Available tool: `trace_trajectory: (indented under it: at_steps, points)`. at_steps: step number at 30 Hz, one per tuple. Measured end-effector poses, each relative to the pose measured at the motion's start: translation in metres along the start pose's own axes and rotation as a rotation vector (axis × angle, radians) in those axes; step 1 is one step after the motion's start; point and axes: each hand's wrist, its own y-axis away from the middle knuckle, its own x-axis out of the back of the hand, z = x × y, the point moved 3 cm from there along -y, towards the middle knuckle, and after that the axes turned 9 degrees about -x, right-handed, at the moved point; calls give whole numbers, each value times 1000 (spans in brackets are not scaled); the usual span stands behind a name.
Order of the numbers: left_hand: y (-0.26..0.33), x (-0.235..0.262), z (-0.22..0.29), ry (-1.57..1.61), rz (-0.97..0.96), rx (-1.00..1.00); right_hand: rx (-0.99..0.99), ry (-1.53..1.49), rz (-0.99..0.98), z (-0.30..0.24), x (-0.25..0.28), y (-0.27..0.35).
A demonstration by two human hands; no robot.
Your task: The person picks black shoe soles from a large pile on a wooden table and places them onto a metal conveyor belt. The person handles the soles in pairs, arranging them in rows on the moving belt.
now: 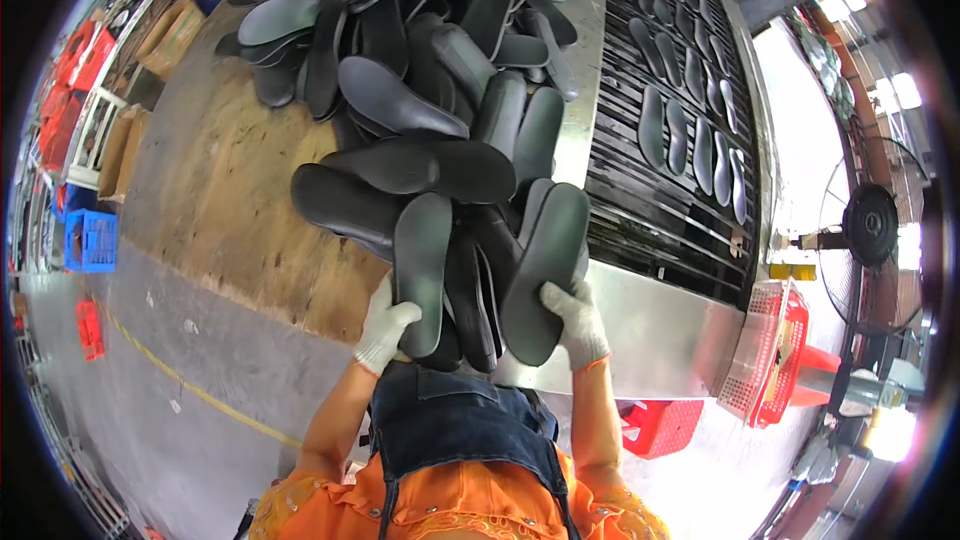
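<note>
Both my hands wear white knit gloves. My left hand (388,325) grips a dark grey shoe insole (423,260) by its lower left edge, thumb on top, fingers hidden beneath. My right hand (576,323) holds another dark insole (546,275) at its lower right edge, thumb over the face and fingers out of sight behind. The two insoles stand nearly upright in front of my apron, apart from each other. Between them lie more insoles (468,290), and beyond spreads a big loose heap of black insoles (400,100).
The heap lies on a worn wooden board (225,170) beside a metal ledge (660,325). On the right, a slatted black rack (620,170) carries rows of insoles. Red baskets (665,427) and a standing fan (870,225) are farther right. A blue crate (92,240) stands left.
</note>
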Motion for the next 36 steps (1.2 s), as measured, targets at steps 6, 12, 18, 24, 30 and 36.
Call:
trace_trajectory:
  at_steps: [6,12,18,24,30,36]
  points:
    - [33,-35,-18,268,-58,8,-185,78,-42,43,-50,17]
    - [33,-69,-26,-36,-188,-120,-39,156,81,47,-21,21]
    - [-1,-131,-11,-754,-144,-218,9,-28,101,10,74,48]
    - [-14,-211,-14,-1385,67,-161,20,-141,134,-10,167,62]
    - [-25,-238,-18,-1490,231,31,-90,-227,173,3,220,53]
    - [-17,-214,-6,-1286,493,-115,-114,-241,-16,10,238,33]
